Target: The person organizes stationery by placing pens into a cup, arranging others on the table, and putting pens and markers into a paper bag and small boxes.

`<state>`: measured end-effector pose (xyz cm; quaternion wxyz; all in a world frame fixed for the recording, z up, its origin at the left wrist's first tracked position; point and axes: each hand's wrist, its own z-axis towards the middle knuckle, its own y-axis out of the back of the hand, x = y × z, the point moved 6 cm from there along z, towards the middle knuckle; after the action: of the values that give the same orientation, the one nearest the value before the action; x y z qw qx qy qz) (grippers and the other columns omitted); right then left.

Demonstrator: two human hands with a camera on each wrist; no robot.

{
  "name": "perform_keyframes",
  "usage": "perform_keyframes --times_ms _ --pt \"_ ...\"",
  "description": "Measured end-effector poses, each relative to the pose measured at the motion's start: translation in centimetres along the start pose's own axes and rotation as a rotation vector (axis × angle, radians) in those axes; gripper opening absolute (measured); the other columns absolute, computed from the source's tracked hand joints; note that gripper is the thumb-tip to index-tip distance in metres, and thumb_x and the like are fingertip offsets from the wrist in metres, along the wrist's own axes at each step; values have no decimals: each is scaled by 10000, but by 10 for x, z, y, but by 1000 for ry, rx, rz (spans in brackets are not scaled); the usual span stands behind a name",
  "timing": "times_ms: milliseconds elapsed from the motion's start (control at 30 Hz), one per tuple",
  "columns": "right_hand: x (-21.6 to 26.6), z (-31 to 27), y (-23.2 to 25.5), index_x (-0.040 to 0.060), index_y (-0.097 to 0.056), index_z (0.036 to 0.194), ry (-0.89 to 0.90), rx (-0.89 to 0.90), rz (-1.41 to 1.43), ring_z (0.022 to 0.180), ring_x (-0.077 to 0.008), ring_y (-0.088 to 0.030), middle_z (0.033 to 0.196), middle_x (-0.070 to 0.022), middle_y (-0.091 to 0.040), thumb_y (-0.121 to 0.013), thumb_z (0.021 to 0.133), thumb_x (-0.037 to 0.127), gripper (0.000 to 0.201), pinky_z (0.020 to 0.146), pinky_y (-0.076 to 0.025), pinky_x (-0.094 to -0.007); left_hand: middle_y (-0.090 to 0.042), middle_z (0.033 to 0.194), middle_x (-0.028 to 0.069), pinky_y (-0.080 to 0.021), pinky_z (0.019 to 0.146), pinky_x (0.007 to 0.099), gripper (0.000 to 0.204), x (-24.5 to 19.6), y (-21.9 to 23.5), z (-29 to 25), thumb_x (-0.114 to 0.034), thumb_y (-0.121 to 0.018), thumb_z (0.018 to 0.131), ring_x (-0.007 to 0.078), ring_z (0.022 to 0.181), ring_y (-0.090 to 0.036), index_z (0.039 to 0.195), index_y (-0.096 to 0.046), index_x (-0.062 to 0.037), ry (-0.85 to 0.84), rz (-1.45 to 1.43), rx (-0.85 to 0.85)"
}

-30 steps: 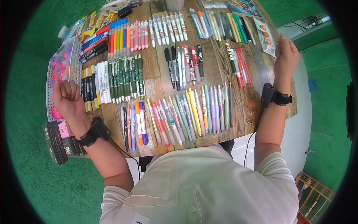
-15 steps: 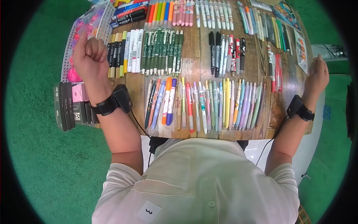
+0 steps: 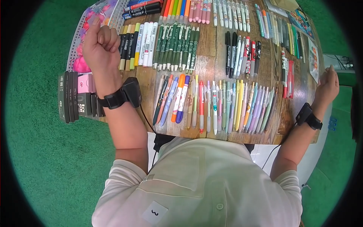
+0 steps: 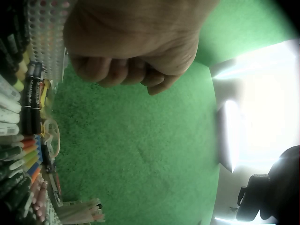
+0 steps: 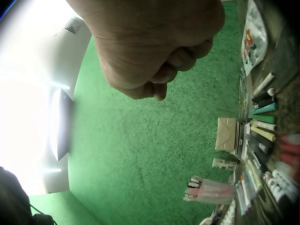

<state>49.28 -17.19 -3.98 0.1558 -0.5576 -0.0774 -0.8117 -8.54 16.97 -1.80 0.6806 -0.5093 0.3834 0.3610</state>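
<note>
The left hand [image 3: 101, 49], fingers curled into the palm and holding nothing, hovers by the basket's near end and the black-and-tan markers [image 3: 126, 47]. In the left wrist view that hand [image 4: 133, 44] shows its folded fingers. The right hand [image 3: 327, 86] is raised at the table's right edge, beside a clear packet [image 3: 313, 60]; its fingers look curled in the right wrist view [image 5: 159, 51], with nothing in them. Between the hands lie rows of pens: green pens [image 3: 176, 47], a front row with a red pen [image 3: 201, 108], and black markers [image 3: 228, 55].
A white perforated basket [image 3: 75, 45] with pink items stands at the left. Dark boxes [image 3: 68, 96] and a pink box [image 3: 85, 83] are at the near left corner. A pen holder [image 5: 211, 191] stands farther back. Cables run from both wrist cameras.
The head view has shifted, so the table and pens sit farther right and higher. Both hands stay raised and empty, the left one with fingers curled throughout.
</note>
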Motion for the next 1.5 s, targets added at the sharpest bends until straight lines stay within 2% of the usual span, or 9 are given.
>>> perform_keyframes --times_ms 233,433,500,633,700,800,1233,1300,1500 --pt "-5 4 5 -60 -725 1038 -37 18 28 671 -13 -462 912 -21 -664 -720 982 170 237 555 -305 -177 -266 534 -40 -180 436 276 508 0 -1 0 -253 -597 1022 88 468 -229 581 -357 -171 -1 13 5" --pt "8 -7 -8 -73 -708 988 -25 -24 51 621 -12 -400 771 24 -572 -720 981 164 237 538 -253 -195 -266 534 -40 -183 439 275 507 1 -2 -1 -254 -598 1021 88 472 -233 581 -360 -170 2 23 -1" --pt "3 -2 -4 -39 -697 923 -35 29 35 631 -33 -446 740 24 -567 -724 976 201 248 541 -306 -215 -267 534 -40 -183 439 275 506 1 -1 -1 -254 -599 1021 87 472 -232 582 -362 -170 1 26 5" --pt "2 -1 -4 -40 -700 935 -35 27 36 653 -38 -483 772 13 -596 -728 974 191 236 556 -338 -202 -267 535 -41 -184 440 275 504 2 -1 0 -251 -603 1021 86 473 -228 584 -368 -168 6 18 13" --pt "8 -7 -10 -73 -703 959 -16 -22 59 596 -11 -370 721 48 -517 -723 975 154 228 535 -237 -207 -268 535 -42 -184 440 275 504 3 -1 0 -250 -604 1021 86 473 -229 584 -368 -167 6 19 17" --pt "19 -16 -21 -70 -703 950 2 -74 53 579 -11 -345 687 65 -476 -726 973 163 236 529 -219 -217 -268 536 -42 -185 440 274 504 2 -3 -1 -250 -603 1022 86 474 -230 584 -368 -166 3 26 16" --pt "12 -12 -14 -60 -706 961 -1 -44 25 582 -15 -340 672 67 -458 -718 979 190 251 531 -201 -228 -273 540 -38 -187 437 272 494 2 -1 0 -244 -596 1019 86 476 -237 587 -370 -163 3 12 37" --pt "13 -6 -11 -54 -700 949 136 79 -121 582 -17 -340 664 68 -448 -713 984 191 248 533 -203 -227 -274 540 -38 -188 436 272 492 2 -2 0 -240 -596 1017 87 475 -237 587 -370 -163 1 16 31" --pt "11 -3 -8 -48 -689 943 166 81 -164 581 -19 -340 660 70 -432 -696 995 191 245 535 -205 -226 -276 536 -36 -186 432 273 484 1 -2 0 -230 -601 1007 89 472 -235 589 -367 -163 -9 19 26"
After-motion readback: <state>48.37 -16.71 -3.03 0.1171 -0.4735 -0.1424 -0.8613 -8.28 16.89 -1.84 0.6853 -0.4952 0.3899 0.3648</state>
